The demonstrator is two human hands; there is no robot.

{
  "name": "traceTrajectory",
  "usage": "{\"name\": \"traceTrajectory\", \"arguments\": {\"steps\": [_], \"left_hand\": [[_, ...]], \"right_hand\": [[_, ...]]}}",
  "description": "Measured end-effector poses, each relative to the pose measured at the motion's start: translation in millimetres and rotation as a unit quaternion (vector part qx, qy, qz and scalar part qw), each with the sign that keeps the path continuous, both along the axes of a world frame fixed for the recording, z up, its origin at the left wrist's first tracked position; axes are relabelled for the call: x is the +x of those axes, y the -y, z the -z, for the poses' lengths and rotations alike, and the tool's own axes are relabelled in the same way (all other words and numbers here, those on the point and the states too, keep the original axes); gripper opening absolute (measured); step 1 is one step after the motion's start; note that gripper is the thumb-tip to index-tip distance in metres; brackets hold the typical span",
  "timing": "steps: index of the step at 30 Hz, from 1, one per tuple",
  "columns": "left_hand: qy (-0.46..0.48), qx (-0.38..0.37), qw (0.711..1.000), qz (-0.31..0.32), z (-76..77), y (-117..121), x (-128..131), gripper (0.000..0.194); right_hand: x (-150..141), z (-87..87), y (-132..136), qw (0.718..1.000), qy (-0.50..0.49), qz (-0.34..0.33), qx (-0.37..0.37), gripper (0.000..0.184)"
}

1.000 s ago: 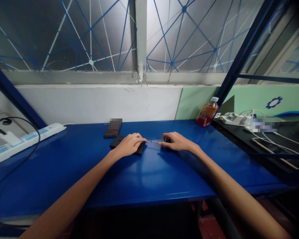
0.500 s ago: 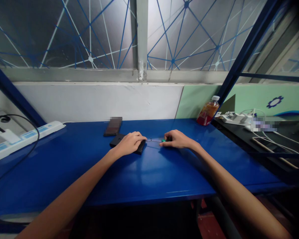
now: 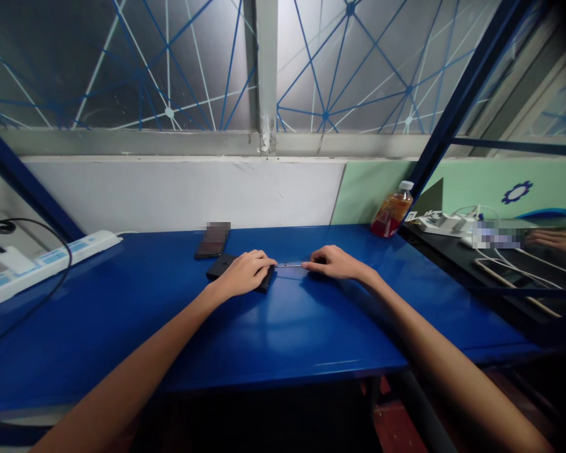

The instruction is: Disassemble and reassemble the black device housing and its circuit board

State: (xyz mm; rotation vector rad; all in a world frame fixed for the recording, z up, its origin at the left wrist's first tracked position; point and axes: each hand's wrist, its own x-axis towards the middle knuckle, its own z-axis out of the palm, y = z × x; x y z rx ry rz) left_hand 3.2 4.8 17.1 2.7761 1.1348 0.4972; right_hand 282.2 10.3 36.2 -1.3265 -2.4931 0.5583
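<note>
My left hand (image 3: 246,272) lies over a flat black box (image 3: 221,267) on the blue table, its fingers curled onto the box's right end. The thin metal shaft of a screwdriver (image 3: 290,266) runs level from that end to my right hand (image 3: 331,262). The right fingers are closed round its handle, which they cover almost wholly. The shaft's tip is close by my left fingertips; whether it touches the box I cannot make out. Tiny dark specks, perhaps screws (image 3: 285,263), show just behind the shaft.
Behind the box lies a dark phone-like slab (image 3: 212,240). A white power strip (image 3: 51,264) with a black cable is at the left. A drink bottle (image 3: 392,211) leans at the back right. On the neighbouring black table (image 3: 453,251) are cables, and another person's hand (image 3: 556,240).
My right fingers have shifted round the handle, so its green part is now covered. My left hand stays put. Another person's hand has come into view at the far right.
</note>
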Motion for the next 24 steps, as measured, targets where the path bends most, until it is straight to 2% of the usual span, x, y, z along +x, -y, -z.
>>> {"name": "traceTrajectory", "arguments": {"steps": [12, 15, 19, 24], "left_hand": [[0.006, 0.004, 1.0, -0.003, -0.6, 0.8, 0.1, 0.035], [-0.003, 0.007, 1.0, -0.004, -0.8, 1.0, 0.2, 0.035], [-0.007, 0.006, 1.0, -0.003, -0.7, 1.1, 0.0, 0.035], [-0.007, 0.008, 1.0, -0.002, 0.0, 0.1, -0.2, 0.035]], "right_hand": [[-7.3, 2.8, 3.1, 0.999, 0.024, 0.016, 0.035, 0.031], [-8.6, 1.3, 4.8, 0.998, 0.032, 0.018, 0.045, 0.034], [-8.1, 1.5, 4.6, 0.997, 0.054, 0.022, 0.055, 0.048], [-6.3, 1.5, 3.3, 0.989, 0.088, 0.02, 0.115, 0.043]]}}
